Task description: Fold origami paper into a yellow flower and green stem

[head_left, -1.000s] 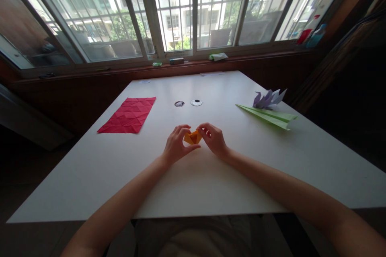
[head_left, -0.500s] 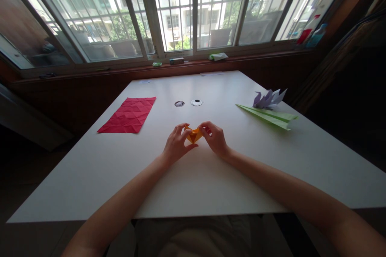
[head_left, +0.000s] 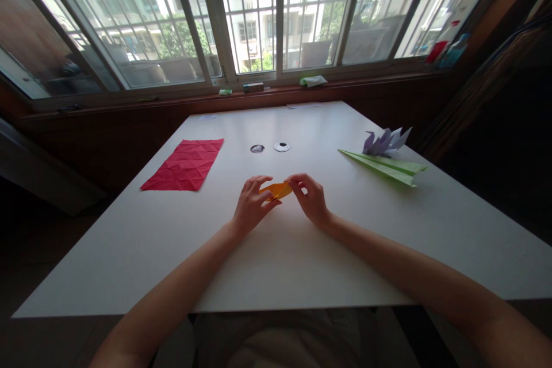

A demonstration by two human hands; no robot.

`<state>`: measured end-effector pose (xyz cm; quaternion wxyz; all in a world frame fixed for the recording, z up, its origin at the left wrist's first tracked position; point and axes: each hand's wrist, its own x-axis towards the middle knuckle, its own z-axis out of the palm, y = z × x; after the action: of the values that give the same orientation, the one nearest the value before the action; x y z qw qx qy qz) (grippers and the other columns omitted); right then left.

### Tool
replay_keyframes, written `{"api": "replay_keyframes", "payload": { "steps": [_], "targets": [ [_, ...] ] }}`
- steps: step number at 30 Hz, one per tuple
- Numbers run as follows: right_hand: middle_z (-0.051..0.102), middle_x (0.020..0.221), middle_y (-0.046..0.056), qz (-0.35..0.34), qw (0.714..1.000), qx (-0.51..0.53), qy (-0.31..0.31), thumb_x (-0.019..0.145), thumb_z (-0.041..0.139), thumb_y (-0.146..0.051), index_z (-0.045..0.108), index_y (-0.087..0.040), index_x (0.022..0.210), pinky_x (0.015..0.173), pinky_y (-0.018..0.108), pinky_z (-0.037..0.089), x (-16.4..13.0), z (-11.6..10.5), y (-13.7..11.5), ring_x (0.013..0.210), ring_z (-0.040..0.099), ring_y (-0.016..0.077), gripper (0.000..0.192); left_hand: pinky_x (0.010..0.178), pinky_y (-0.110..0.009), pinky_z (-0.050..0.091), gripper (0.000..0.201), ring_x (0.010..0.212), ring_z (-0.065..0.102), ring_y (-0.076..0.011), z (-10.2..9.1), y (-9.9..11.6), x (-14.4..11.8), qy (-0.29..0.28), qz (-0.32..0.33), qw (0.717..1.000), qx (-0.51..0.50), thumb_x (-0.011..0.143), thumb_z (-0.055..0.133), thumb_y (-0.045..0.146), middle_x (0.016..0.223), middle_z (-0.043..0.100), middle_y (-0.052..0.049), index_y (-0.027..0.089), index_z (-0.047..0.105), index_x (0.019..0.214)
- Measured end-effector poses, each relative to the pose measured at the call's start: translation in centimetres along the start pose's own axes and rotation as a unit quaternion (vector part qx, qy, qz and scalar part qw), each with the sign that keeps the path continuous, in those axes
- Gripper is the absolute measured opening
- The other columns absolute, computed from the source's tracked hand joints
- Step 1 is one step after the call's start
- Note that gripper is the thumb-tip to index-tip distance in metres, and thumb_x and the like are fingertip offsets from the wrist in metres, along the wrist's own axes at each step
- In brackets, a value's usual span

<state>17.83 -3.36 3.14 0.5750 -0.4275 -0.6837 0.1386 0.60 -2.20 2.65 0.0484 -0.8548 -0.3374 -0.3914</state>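
Observation:
A small piece of folded orange paper (head_left: 277, 190) is held between both hands over the middle of the white table (head_left: 302, 276). My left hand (head_left: 252, 201) grips its left side, with the thumb below and the fingers curled above. At its right end, my right hand (head_left: 309, 198) pinches the paper between thumb and fingertips. The paper looks long and narrow, with a crease near the right pinch. Part of its left side is hidden behind my left fingers.
A creased red paper sheet (head_left: 185, 165) lies at the left. Two round inserts (head_left: 257, 149) sit in the tabletop beyond my hands. On the right are a light green folded paper (head_left: 383, 169) and a purple origami piece (head_left: 385, 142). A windowsill (head_left: 172, 100) runs behind.
The orange paper has gone from an opened V shape with a darker pocket showing to a flatter, longer shape. Both hands keep hold of it and have barely moved.

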Motion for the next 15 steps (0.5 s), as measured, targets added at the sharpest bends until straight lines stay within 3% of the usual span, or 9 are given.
{"api": "replay_keyframes", "payload": {
  "steps": [5, 9, 15],
  "targets": [
    [0.059, 0.078, 0.003, -0.029, 0.999, 0.006, -0.012, 0.083, 0.046, -0.024, 0.057, -0.021, 0.079, 0.064, 0.028, 0.046, -0.11, -0.28, -0.30, 0.071, 0.055, 0.0135, 0.012, 0.085, -0.038, 0.045, 0.009, 0.109, 0.045, -0.0207, 0.12, 0.05, 0.01, -0.040, -0.012, 0.996, -0.080, 0.079, 0.051, 0.027, 0.117, 0.050, -0.008, 0.019, 0.055, 0.076],
    [0.059, 0.079, 0.003, -0.047, 0.999, 0.011, -0.015, 0.083, 0.046, -0.023, 0.056, -0.021, 0.081, 0.064, 0.029, 0.046, -0.24, -0.30, -0.28, 0.073, 0.054, 0.0143, 0.011, 0.077, -0.031, 0.047, 0.011, 0.094, 0.055, -0.0160, 0.15, 0.25, -0.03, -0.077, -0.044, 0.988, -0.130, 0.081, 0.046, 0.027, 0.107, 0.056, -0.006, 0.020, 0.053, 0.076],
    [0.057, 0.084, 0.004, -0.034, 0.999, 0.009, -0.022, 0.082, 0.048, -0.026, 0.053, -0.021, 0.086, 0.063, 0.028, 0.046, 0.00, 0.04, -0.05, 0.072, 0.054, 0.0138, 0.008, 0.063, -0.023, 0.046, 0.014, 0.071, 0.056, -0.0110, 0.30, 0.34, -0.09, -0.035, -0.132, 0.972, -0.192, 0.078, 0.051, 0.031, 0.089, 0.056, -0.004, 0.018, 0.052, 0.071]
  ]
}}
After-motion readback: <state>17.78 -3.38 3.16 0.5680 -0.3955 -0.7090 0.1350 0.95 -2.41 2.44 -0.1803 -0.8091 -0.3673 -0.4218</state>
